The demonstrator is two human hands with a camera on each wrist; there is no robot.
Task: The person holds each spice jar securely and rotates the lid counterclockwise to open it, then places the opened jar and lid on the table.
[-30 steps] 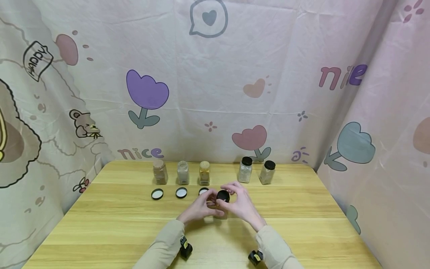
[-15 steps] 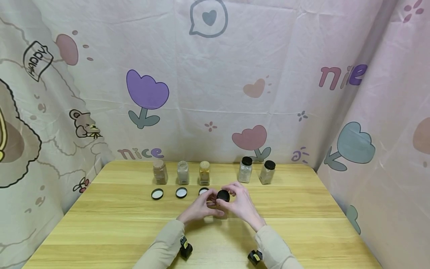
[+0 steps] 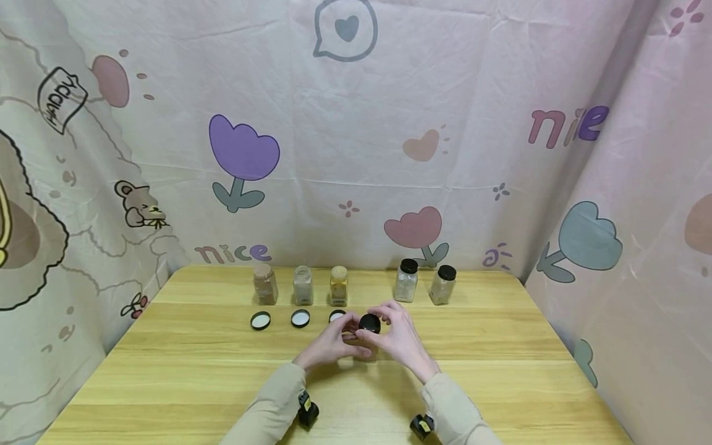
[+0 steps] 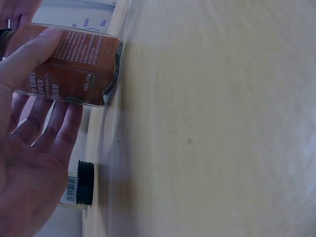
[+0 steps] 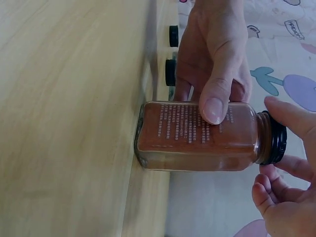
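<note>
- The jar of red-brown powder [image 5: 197, 140] stands upright over the wooden table [image 3: 500, 371]; whether its base touches the wood, I cannot tell
- A black lid [image 5: 274, 139] sits on the jar's mouth
- The left hand [image 3: 327, 346] comes in from the jar's left and grips its body, thumb laid flat along the printed near face, the other fingers reaching round behind, spread slightly apart
- The right hand [image 3: 402, 334] arches in from the jar's right, higher up, thumb and fingers clamped on opposite sides of the lid's rim
- Both forearms, in beige sleeves [image 3: 267, 402], slant inward toward the jar from the near side, wrists apart, a small black camera [image 3: 308, 413] on each
- Left of the jar and slightly beyond it, three loose lids [image 3: 260, 321] lie with white insides up, the nearest partly covered by the left hand
- Behind those, farther from the jar, stand three uncapped jars [image 3: 303, 287]
- Beyond the jar to its right stand two black-capped jars [image 3: 406, 283]
- A patterned curtain [image 3: 334, 148] hangs behind everything
</note>
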